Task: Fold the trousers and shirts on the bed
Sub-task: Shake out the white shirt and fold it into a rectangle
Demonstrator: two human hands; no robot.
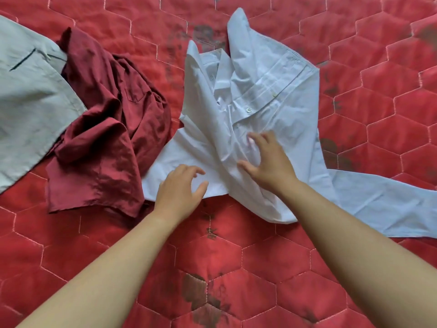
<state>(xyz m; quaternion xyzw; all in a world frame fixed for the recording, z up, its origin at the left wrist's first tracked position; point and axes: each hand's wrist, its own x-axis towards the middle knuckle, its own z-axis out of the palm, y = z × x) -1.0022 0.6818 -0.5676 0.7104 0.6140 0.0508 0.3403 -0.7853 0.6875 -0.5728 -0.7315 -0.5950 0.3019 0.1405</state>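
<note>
A pale blue button shirt (279,95) lies crumpled in the middle of the red quilted bed (236,268), collar up and one sleeve stretched out to the right. My right hand (267,159) rests on the shirt's bunched front with fingers spread. My left hand (179,190) hovers over the shirt's lower left edge, fingers loosely bent, holding nothing. A dark red shirt (104,129) lies in a heap to the left. Grey trousers (26,98) lie at the far left, partly under the red shirt.
The quilt has hexagon stitching and dark flower prints (198,292). Bare quilt stretches between me and the clothes and along the right side (390,114).
</note>
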